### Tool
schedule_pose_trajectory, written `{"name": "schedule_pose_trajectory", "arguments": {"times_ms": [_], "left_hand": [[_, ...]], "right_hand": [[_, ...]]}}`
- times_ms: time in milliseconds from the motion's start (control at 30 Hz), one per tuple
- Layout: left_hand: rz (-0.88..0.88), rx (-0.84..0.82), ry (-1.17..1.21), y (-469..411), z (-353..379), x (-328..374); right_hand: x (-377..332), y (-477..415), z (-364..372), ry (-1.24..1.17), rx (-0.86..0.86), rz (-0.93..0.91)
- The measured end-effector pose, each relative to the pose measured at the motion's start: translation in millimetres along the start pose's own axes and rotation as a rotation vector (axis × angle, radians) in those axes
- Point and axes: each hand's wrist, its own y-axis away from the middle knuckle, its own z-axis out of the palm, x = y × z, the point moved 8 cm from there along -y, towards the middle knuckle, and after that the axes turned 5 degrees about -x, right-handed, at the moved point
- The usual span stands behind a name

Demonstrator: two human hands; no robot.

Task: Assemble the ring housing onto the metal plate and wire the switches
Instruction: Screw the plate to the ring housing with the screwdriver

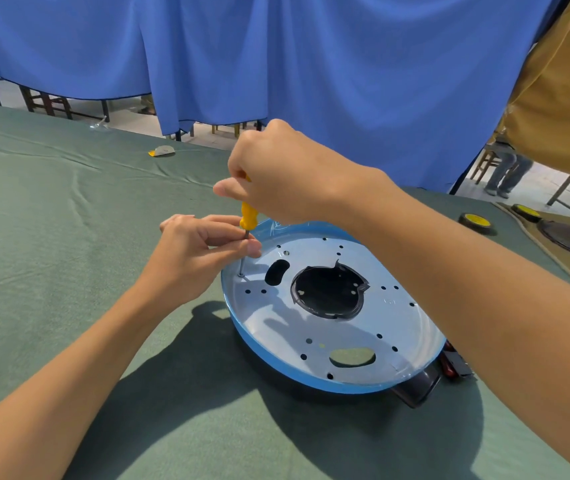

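Screw-fastening: your right grip [287,174] clamps the yellow screwdriver [249,216], left grip [200,251] pinches its shaft over a rim hole in the metal plate [345,341] on the tabletop [69,220]; next, drive straight down.

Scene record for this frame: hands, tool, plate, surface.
right hand: grips screwdriver handle from above
left hand: pinches the shaft just above the plate
screwdriver: yellow handle, roughly upright, tip at a hole near the plate's left edge
plate: round, blue rim, many holes, sits on a dark housing
surface: green cloth
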Motion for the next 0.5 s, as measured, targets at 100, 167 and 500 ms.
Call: {"name": "schedule_pose_trajectory", "arguments": {"times_ms": [100,167,500], "left_hand": [[-0.009,-0.056,0.026,-0.8,1.5,-1.3],[-0.019,-0.084,0.029,0.0,2.7,-2.5],[-0.030,-0.079,0.087,-0.5,5.2,-5.1]], "right_hand": [[-6.8,1.2,1.6,0.010,-0.047,-0.095],[-8.3,3.8,0.0,-0.002,-0.069,-0.126],[-2.2,4.8,-1.6,-0.062,-0.032,-0.081]]}}
